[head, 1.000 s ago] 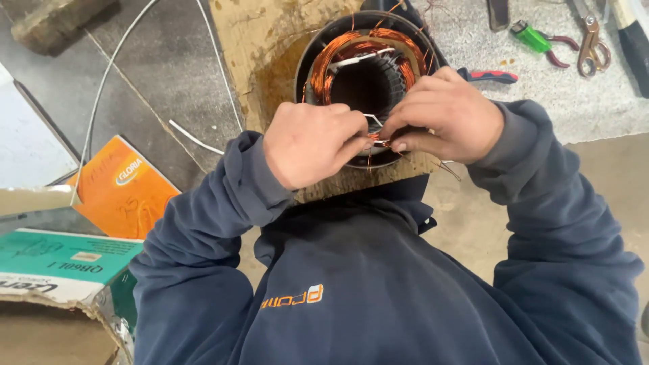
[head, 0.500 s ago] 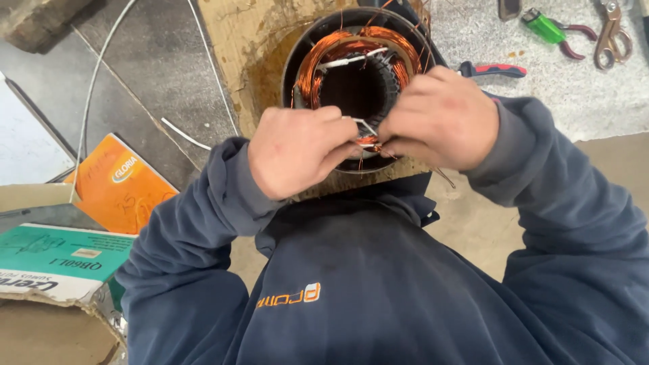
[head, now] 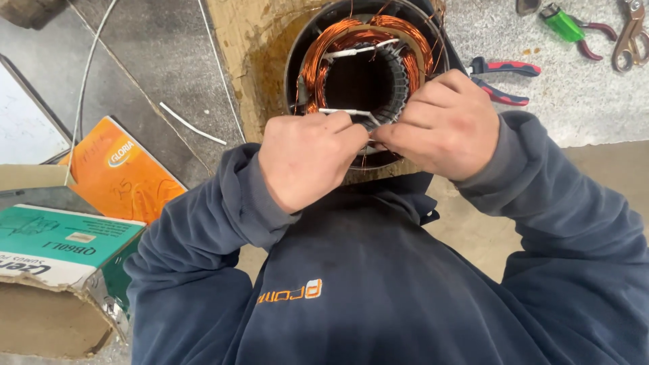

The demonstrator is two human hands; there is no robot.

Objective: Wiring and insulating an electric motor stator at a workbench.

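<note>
A round black motor stator (head: 365, 74) with copper wire windings stands on end on a worn brown board (head: 250, 61) just in front of me. My left hand (head: 307, 155) and my right hand (head: 439, 122) meet over its near rim. Both pinch the thin copper wire and white sleeving (head: 341, 112) at the winding's near edge, fingertips nearly touching each other. Dark blue sleeves cover both arms down to the wrists. What the fingertips hold between them is partly hidden.
Red-and-blue pliers (head: 503, 71), a green lighter (head: 564, 23) and scissors (head: 629, 34) lie on the grey bench to the right. An orange packet (head: 122, 176) and a green-and-white carton (head: 54, 243) sit at the left. White sleeving strands (head: 193, 124) lie on the dark surface.
Both hands have stayed on the stator's near rim, making small pinching moves on the wire. The view has shifted slightly.
</note>
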